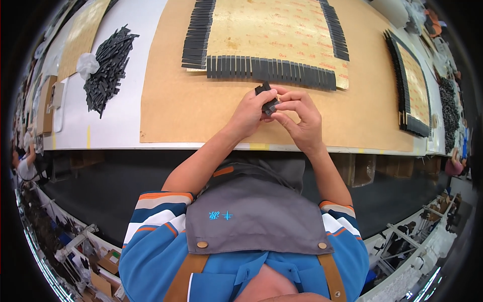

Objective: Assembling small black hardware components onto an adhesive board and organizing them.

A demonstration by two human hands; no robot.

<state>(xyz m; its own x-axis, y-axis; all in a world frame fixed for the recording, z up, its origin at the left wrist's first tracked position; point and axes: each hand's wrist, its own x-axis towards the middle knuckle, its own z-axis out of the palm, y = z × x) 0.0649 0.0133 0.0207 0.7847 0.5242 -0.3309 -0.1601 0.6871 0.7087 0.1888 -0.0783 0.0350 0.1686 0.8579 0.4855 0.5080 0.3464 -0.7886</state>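
My left hand (245,114) is closed around a small black strip-like piece (263,89), or a short stack of them; the exact number is hidden by the fingers. My right hand (305,120) pinches at the near end of the same black piece with thumb and fingertips. Both hands meet just in front of a yellowish sheet (271,30) with reddish print. Black strips (271,69) stand out side by side along its near edge, and more line its left and right sides.
Brown paper (173,116) covers the middle of the white table. To the left lies a heap of loose black strips (108,70) beside a crumpled white plastic bag (87,65). A second strip-edged sheet (413,83) rests at the right, near another dark pile (449,116).
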